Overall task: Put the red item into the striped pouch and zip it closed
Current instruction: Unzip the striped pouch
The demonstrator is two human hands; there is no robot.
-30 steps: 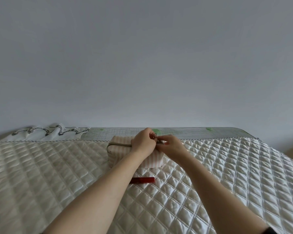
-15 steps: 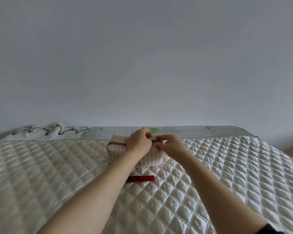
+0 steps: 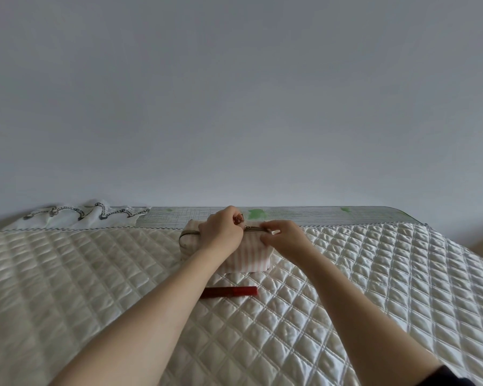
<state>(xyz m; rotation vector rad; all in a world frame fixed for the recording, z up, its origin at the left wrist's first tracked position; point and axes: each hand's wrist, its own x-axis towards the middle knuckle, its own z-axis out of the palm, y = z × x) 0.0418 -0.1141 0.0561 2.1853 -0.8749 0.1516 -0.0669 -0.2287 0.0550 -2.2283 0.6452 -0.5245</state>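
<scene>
While we are comparing this moment with the one a second ago, we are seeing that our left hand is sliding to the left along the top of the striped pouch, so a longer part of the zipper line is now showing between the two hands. Our left hand is closed in a pinch, and we are judging that it is holding the zipper pull, though the fingers are hiding it; a small reddish charm is sticking out just beside them. Our right hand is pinching the right end of the pouch and is keeping it in place. The red item is lying on the quilted bed cover, near the pouch on our side, not touching it. We are thinking this means the pouch is only being opened now, and the red item is not yet going in.
</scene>
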